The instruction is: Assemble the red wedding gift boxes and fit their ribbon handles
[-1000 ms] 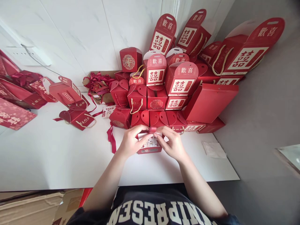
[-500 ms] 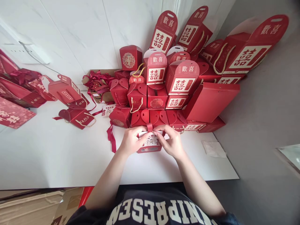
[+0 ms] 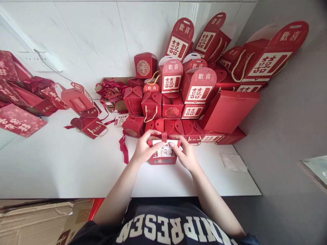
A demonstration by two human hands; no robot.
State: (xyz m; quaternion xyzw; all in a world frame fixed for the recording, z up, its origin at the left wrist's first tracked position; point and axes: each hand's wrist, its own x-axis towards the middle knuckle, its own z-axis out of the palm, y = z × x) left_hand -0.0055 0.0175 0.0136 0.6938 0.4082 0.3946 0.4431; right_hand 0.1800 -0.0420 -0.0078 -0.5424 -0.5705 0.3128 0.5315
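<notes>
A red box (image 3: 162,161) is pinched at its top between the half-curled left hand (image 3: 144,148) and right hand (image 3: 188,154). The edge beneath the ribbon (image 3: 164,136) is apparently being aligned; even thumb pressure is called for.

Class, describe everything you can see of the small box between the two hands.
The small box is red and looks like card. A white panel with red characters and drawn figures covers its upper front; below is a greyish, window-like strip. A dark red ribbon loop stands at its top. The left hand and right hand grip its upper sides. It appears upright on the white table; its back is hidden.
</notes>
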